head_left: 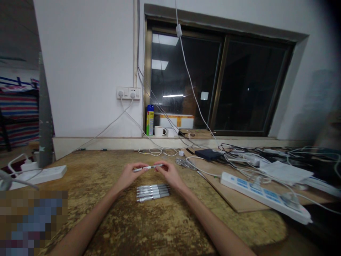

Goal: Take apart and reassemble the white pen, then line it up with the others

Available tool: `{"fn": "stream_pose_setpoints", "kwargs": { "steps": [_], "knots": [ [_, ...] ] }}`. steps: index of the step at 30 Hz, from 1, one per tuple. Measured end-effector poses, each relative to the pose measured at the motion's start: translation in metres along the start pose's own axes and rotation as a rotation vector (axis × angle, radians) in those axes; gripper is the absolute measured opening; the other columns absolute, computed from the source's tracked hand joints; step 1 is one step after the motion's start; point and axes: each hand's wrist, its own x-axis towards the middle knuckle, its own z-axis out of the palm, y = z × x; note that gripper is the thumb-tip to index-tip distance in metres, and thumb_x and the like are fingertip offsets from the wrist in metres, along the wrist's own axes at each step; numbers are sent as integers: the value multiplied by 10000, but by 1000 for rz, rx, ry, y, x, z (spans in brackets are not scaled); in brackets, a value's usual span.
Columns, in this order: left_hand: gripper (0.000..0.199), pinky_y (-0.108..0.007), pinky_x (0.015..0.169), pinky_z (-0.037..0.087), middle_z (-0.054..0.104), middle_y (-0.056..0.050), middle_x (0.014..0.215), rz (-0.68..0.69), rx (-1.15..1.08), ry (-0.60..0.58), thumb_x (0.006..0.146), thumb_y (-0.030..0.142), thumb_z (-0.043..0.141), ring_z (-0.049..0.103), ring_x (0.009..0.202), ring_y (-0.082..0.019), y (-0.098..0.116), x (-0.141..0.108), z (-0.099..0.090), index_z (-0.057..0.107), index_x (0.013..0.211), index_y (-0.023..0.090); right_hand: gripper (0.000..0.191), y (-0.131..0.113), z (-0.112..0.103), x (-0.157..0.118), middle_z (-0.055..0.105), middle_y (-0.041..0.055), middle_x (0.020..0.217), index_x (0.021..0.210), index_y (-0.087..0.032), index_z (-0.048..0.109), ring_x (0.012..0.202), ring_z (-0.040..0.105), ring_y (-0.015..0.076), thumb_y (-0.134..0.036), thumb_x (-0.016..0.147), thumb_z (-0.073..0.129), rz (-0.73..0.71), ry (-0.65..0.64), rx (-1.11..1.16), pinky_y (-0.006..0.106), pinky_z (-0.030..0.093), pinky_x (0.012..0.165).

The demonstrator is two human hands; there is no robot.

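— Two hands meet over the middle of the desk (112, 220); how much room do we have around them?

— Plenty toward us and to the left, where the mottled top lies bare as far as the white power strip (39, 175) by the left edge; to the right we are hemmed in by a wooden board (234, 199) carrying a second power strip (263, 197) and a tangle of cables (239, 149); the far edge runs under the window ledge, well apart from our hands.

— And the pen (148, 167)?

— We hold it in the air just above the desk, its long axis running left to right, almost level, the right end a touch higher; which end is the tip we cannot tell.

— How do the grips stand?

— Our left hand (130, 174) pinches the pen's left end between thumb and fingers; our right hand (167, 172) is closed on its right end the same way.

— Anything beneath?

— A row of pens (153, 192) lies side by side on the desk just below our hands, parallel to the held one.
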Motion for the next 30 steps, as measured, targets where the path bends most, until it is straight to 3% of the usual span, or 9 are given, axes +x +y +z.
{"fn": "stream_pose_setpoints", "kwargs": {
  "steps": [11, 15, 20, 26, 30],
  "knots": [
    [352, -360, 968, 499, 785, -67, 1054, 11, 4, -32, 859, 495, 658, 705, 1008, -277, -1, 0, 0, 800, 1006, 209, 257, -2, -2, -3, 742, 61, 972, 1000, -187, 733, 823, 685, 187, -360, 815, 688, -42, -76, -53, 296, 528, 776],
    [364, -356, 962, 501, 787, -74, 1041, 10, -5, -45, 853, 488, 665, 707, 993, -274, 3, -1, 2, 799, 1015, 191, 301, 1, -2, -3, 698, 26, 768, 995, -173, 703, 663, 636, 158, -427, 836, 671, -9, -77, -34, 270, 503, 658],
    [369, -338, 939, 501, 784, -75, 1058, 16, -8, -71, 864, 479, 659, 706, 1004, -266, 5, -2, 5, 794, 1039, 183, 397, 5, 1, -3, 600, -15, 566, 981, -160, 661, 455, 502, 129, -520, 929, 502, 68, -108, -22, 240, 378, 473],
    [337, -335, 957, 486, 787, -62, 1039, 11, -2, -53, 880, 467, 649, 705, 1002, -258, 5, -1, 7, 798, 1008, 192, 256, 2, 0, -3, 632, -5, 712, 1049, -177, 675, 641, 564, 136, -333, 872, 577, -54, -75, -76, 248, 431, 632],
    [328, -325, 931, 497, 784, -60, 1047, 18, -30, -51, 861, 455, 678, 705, 996, -253, 4, 0, 7, 793, 1023, 193, 347, 3, 1, -4, 575, -34, 574, 1110, -170, 649, 519, 494, 133, -430, 917, 523, 14, -143, -29, 243, 376, 536]
  ]
}}
